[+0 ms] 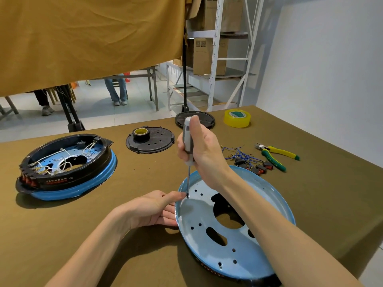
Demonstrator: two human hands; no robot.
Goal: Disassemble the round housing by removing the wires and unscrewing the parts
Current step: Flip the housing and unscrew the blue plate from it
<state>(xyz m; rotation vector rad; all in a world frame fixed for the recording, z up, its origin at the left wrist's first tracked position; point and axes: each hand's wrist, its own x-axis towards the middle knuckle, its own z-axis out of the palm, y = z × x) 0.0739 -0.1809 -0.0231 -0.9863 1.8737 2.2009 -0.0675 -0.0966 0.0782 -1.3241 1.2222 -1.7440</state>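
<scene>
The blue round housing (209, 235) lies open side up on the near right of the table (128, 172). Its long axis runs from the far left to the near right, and its floor shows several small holes and larger dark cutouts.

The right hand (199, 148) grips a screwdriver (188, 146) by its grey handle, fingers curled round it and thumb up along the side. The tool stands nearly upright, handle up and tip down, with the tip set on the housing floor just inside the far-left rim.

The left hand (153, 210) rests at the left rim of the housing, palm turned up. Its fingers lie fairly straight and close together against the outside of the rim, and the thumb reaches over the edge to just beside the screwdriver tip.

On the far left sits a second housing (66, 166), blue with a black ring and white wires inside. Beyond the hands lies a black cover plate (159, 141) with a roll of black tape (141, 134) on it, and farther back a black disc (204, 121). A yellow tape roll (237, 118) stands at the far right. To the right lie blue wires with switches (248, 160) and green-and-yellow pliers (275, 155).
</scene>
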